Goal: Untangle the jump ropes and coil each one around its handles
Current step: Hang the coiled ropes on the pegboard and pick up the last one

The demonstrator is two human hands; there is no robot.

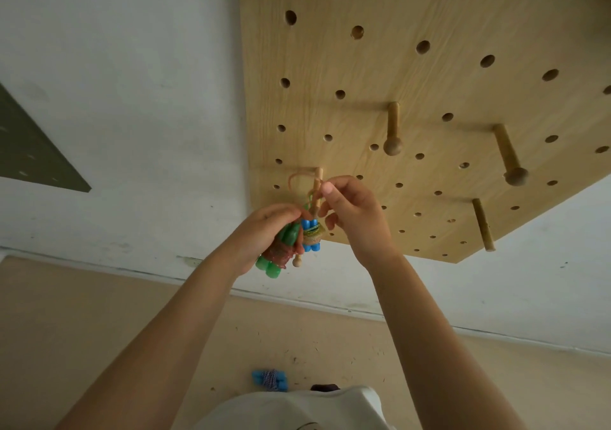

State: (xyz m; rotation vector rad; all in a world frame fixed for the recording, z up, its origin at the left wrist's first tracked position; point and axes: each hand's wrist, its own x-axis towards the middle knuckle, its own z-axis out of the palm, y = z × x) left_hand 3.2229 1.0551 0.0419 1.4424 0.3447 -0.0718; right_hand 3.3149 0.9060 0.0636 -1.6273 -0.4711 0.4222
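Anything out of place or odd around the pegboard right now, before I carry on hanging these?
One thing: a coiled blue-handled jump rope lies on the floor below the pegboard, apart from the bundles at the peg. The left hand holds the green-handled bundle; the right hand pinches at the peg. Nothing looks damaged.

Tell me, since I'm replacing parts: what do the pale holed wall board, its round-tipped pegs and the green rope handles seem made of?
Pale holed wall board: wood or wood-look laminate, matte, visible grain. Round-tipped pegs: apparently turned wood, smooth. Green rope handles: likely plastic, glossy, slightly translucent.
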